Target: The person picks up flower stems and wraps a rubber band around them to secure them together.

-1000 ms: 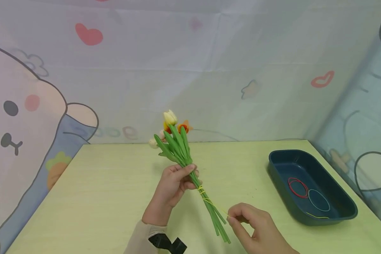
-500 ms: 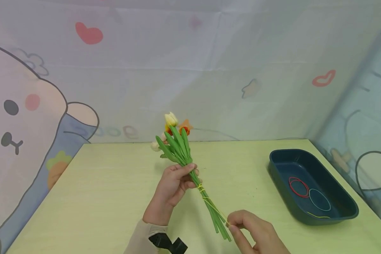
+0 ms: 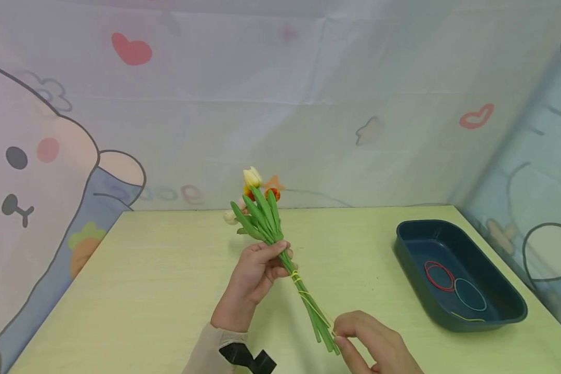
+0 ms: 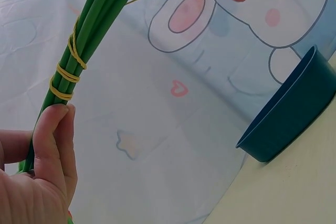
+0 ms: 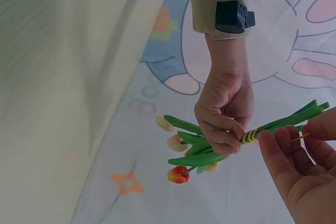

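Observation:
A bunch of artificial-looking tulips (image 3: 262,210), with cream, yellow and orange-red heads, leans with its blooms up and left. My left hand (image 3: 252,270) grips the green stems just below the leaves. Around the stems, below that hand, a yellow rubber band (image 4: 64,73) is wound in several turns. Thumb and fingertips of my right hand (image 3: 378,337) pinch the band's free end, beside the stem ends. In the left wrist view the band runs taut from the stems to those fingers. The right wrist view shows the orange-red tulip head (image 5: 178,174) lowest among the blooms.
On the right of the pale yellow-green table (image 3: 145,291) stands a dark blue tray (image 3: 413,278). Inside lie red rubber bands (image 3: 439,276), a light blue one (image 3: 469,294) and a yellow one (image 3: 467,318). A printed cloth (image 3: 308,104) hangs behind.
My right hand has moved a little down and left, drawing the band along the stems toward their ends. The tulip heads have dipped slightly; my left hand keeps its grip.

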`<state>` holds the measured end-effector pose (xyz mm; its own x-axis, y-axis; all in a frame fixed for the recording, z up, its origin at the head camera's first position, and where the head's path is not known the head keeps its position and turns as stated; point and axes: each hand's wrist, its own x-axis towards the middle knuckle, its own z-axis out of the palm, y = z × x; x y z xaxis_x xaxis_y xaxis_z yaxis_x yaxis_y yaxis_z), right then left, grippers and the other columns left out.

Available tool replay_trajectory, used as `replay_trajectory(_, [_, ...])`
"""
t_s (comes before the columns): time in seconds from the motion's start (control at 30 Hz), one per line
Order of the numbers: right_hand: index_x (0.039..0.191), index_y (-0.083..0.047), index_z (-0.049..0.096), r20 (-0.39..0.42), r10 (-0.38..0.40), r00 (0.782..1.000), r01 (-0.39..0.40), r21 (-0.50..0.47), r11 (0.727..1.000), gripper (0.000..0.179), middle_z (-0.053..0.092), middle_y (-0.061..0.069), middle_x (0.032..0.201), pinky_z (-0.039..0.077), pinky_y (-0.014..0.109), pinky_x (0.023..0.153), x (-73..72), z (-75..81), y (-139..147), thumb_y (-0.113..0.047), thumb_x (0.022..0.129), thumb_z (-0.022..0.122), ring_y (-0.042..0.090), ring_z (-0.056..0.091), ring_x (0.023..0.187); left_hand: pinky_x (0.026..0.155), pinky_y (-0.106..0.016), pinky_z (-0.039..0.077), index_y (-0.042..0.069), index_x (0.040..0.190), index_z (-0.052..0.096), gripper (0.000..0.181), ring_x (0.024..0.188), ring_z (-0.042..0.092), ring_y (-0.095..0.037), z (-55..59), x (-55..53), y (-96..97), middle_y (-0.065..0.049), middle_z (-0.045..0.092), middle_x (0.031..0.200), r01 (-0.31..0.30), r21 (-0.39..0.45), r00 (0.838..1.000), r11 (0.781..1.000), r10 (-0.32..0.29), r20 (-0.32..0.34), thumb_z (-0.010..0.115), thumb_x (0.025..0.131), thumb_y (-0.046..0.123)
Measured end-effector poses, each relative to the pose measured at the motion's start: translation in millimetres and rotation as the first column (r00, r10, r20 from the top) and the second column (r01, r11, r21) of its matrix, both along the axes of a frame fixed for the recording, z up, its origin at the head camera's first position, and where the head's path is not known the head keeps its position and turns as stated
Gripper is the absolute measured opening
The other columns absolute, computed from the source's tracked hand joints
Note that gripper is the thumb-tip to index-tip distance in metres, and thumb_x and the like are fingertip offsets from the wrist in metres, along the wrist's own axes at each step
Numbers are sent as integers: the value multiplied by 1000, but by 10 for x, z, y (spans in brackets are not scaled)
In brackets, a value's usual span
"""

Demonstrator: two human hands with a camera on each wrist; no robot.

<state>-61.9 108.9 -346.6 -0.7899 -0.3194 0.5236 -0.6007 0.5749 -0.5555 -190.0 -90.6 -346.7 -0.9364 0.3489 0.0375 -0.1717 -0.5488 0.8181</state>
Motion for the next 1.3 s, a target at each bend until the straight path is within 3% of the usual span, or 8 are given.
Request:
replay_trajectory(0.13, [91, -33, 52, 48, -14, 999, 14, 9, 1000, 21, 52, -19, 86, 51, 15, 64, 21, 13, -12, -14, 86, 61, -3, 51, 75, 53, -16, 54, 3, 82, 61, 18, 58, 64, -9, -2, -1, -9, -1, 63, 69, 9, 2, 1000, 1000, -9, -5, 45, 93, 4])
replay_trajectory(0.27, [94, -27, 54, -69, 55, 996, -55, -5, 998, 24, 54, -15, 88, 48, 9, 69, -48, -35, 15, -7, 83, 62, -1, 52, 78, 53, -15, 54, 4, 80, 62, 20, 59, 64, -9, 0, 4, -19, 0, 63, 70, 19, -7, 1000, 1000, -19, -18, 46, 93, 5])
replay_trajectory(0.37, [95, -21, 56, -183, 115, 976, -121, -19, 992, 21, 55, -11, 87, 46, 8, 71, -140, -86, 42, -4, 83, 62, 0, 52, 79, 54, -15, 54, 5, 80, 62, 21, 61, 65, -11, 0, 12, -20, 0, 62, 70, 30, -10, 999, 1000, -30, -34, 45, 93, 5])
replay_trajectory(0.5, [95, -19, 57, -229, 153, 961, -169, -51, 984, 16, 56, -9, 85, 48, 10, 69, -236, -126, 67, -7, 85, 60, 0, 53, 77, 54, -17, 55, 6, 80, 64, 22, 61, 66, -12, -5, 15, 11, 0, 62, 70, 48, -13, 998, 999, -48, -51, 46, 93, 6])
replay_trajectory(0.77, [96, -21, 57, -158, 199, 967, -218, -112, 970, 33, 55, -11, 85, 47, 12, 67, -340, -161, 86, 8, 79, 61, 2, 52, 76, 54, -19, 56, 8, 78, 66, 17, 59, 64, -11, -15, 46, 139, 1, 62, 68, 87, -63, 992, 994, -92, -81, 54, 89, 9])
replay_trajectory(0.97, [95, -16, 58, -48, 247, 968, -251, -192, 949, 27, 57, -5, 84, 52, 16, 69, -426, -188, 113, 8, 82, 57, 5, 56, 77, 55, -19, 55, 7, 77, 64, 16, 59, 64, -9, -33, 83, 257, 2, 63, 67, 156, -87, 981, 984, -164, -101, 55, 89, 11])
replay_trajectory(1.17, [95, -10, 58, 69, 325, 943, -285, -331, 899, 22, 59, 1, 86, 55, 23, 69, -545, -183, 122, 8, 86, 51, 12, 56, 79, 55, -17, 54, 7, 77, 65, 15, 56, 62, -6, -57, 122, 337, 3, 63, 67, 224, -96, 963, 970, -236, -131, 57, 88, 12])
replay_trajectory(1.3, [93, -8, 58, 117, 373, 920, -297, -413, 861, 18, 58, 3, 85, 54, 25, 63, -584, -194, 121, 7, 88, 50, 13, 54, 77, 56, -16, 54, 8, 77, 65, 15, 58, 61, -6, -84, 117, 334, 4, 62, 67, 203, -121, 968, 972, -218, -125, 56, 88, 14])
